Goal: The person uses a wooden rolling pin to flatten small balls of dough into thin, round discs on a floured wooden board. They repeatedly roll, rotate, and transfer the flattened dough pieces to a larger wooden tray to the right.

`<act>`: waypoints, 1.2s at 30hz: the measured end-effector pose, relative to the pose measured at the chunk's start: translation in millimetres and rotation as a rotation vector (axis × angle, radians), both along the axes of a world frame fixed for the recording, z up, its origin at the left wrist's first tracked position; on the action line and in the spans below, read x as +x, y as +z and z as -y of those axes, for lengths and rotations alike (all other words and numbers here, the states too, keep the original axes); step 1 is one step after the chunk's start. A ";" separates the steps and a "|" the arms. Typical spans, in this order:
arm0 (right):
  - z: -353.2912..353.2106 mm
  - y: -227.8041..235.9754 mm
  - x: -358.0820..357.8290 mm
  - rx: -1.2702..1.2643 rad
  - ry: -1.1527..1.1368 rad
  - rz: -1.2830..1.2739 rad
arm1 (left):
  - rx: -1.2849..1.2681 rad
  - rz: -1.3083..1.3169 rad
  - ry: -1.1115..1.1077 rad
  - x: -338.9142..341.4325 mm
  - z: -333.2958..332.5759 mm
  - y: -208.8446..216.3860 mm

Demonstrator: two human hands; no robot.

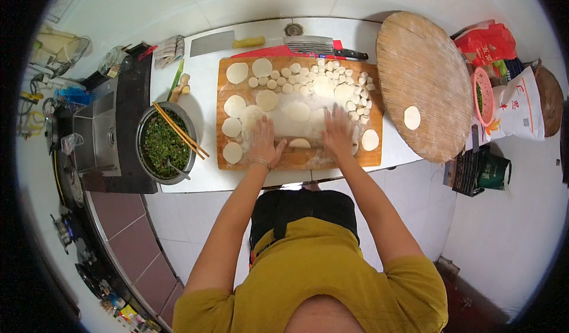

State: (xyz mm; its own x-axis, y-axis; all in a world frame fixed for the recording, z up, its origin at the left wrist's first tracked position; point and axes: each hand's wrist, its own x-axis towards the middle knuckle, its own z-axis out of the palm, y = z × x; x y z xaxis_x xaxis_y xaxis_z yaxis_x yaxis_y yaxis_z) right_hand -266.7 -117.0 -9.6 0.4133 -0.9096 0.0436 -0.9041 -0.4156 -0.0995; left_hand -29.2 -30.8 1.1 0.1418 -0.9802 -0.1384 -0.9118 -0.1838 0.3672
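Both my hands are over a floured wooden board (227, 166) on the white counter. My left hand (264, 140) lies palm down near the board's front edge, fingers stretched out and holding nothing that I can see. My right hand (338, 132) is in a like pose to its right, fingers also apart. A dough disc (299, 143) lies between them, and a whitish floury patch (295, 109) stretches beyond. What is under my palms is hidden. More flat dough rounds (235, 106) lie along the left, and several small dough lumps (287, 72) crowd the back right.
A steel bowl (142, 161) of chopped green filling, with chopsticks (181, 130) across it, stands left. Behind the board lie a cleaver (213, 43) and a black-handled knife (309, 45). A large round woven tray (424, 66) bearing one dough round (412, 118) overhangs the counter's right end.
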 end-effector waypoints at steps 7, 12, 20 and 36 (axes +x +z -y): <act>-64.2 32.7 -30.6 0.321 0.059 -0.047 | 0.122 0.039 -0.139 -6.2 -74.9 8.1; -60.1 -13.3 -51.1 0.075 0.310 -0.074 | -0.028 -0.030 -0.278 0.8 -15.3 22.1; -70.0 41.3 -41.6 0.319 0.174 0.203 | -0.489 -0.189 -0.580 -26.2 0.4 15.9; -92.8 58.5 -50.2 0.666 -0.507 0.557 | 0.068 -0.705 0.111 -33.7 -14.1 -8.6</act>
